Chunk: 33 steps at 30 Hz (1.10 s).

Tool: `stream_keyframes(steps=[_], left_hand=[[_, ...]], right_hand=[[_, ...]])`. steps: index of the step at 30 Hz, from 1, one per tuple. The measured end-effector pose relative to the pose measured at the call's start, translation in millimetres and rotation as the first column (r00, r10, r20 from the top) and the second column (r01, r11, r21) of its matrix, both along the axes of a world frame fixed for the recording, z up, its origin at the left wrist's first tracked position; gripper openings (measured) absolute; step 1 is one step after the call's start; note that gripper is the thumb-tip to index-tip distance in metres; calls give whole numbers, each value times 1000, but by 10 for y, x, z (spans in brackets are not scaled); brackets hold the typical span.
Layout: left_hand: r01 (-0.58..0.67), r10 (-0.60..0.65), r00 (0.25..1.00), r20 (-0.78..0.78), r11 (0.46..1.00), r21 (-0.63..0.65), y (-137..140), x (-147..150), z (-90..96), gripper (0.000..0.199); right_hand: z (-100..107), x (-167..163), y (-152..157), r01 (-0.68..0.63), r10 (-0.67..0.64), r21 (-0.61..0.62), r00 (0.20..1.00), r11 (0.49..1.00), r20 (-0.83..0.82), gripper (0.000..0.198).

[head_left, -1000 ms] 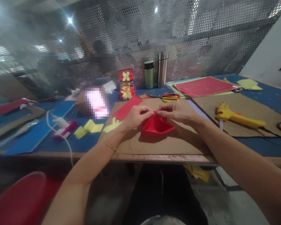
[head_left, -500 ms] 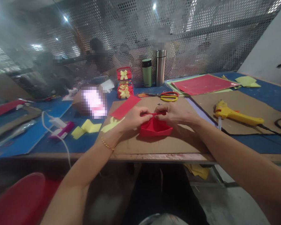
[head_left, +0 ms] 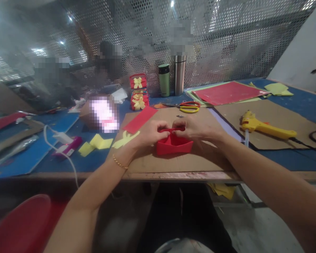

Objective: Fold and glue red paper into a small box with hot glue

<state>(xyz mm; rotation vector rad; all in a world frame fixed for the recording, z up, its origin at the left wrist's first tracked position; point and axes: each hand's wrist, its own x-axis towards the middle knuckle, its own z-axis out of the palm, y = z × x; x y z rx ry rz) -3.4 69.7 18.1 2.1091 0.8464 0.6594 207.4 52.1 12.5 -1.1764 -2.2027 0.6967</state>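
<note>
Open-topped red box of thin folded sheet [head_left: 173, 148]: rear wall pinched

Box is over the flat brown cardboard sheet [head_left: 150, 164]; contact unclear. Left hand [head_left: 153, 133] and right hand [head_left: 191, 128], close together, each pinch the rear wall, thumbs inside. Behind: cylindrical green tumbler with black band [head_left: 164, 82] and cylindrical stainless-steel flask [head_left: 179, 75], contents hidden.

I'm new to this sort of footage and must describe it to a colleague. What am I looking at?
No machine here: a person works barehanded, seen by a head-worn camera looking forward and down. The left hand and right hand pinch the far edge of a folded red open box shape, above a flat brown cardboard sheet on a blue table. Nearby lie a flat red strip, scissors with red and yellow handles, and a yellow glue gun with a black cord.
</note>
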Motion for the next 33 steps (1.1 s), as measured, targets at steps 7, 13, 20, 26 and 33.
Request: stream_keyframes(steps=[7,13,20,26,33], left_hand=[[-8,21,997,71,983,-182,-100,17,7,19],[-14,33,989,146,991,-136,-152,-6,91,17],[-62,37,967,250,994,91,-85,-127,296,15],[-93,81,923,376,996,14,-80,-145,265,16],[-5,16,899,437,1000,-26,-12,-185,225,19]], right_hand=[[9,-22,-10,-33,34,-28,998,999,52,14],[117,67,-56,-61,56,-73,996,995,-70,35],[306,220,-119,61,-40,25,852,998,-522,62],[339,253,-97,73,-72,-22,805,997,-589,50],[330,240,-105,45,-74,-64,792,997,-606,48]])
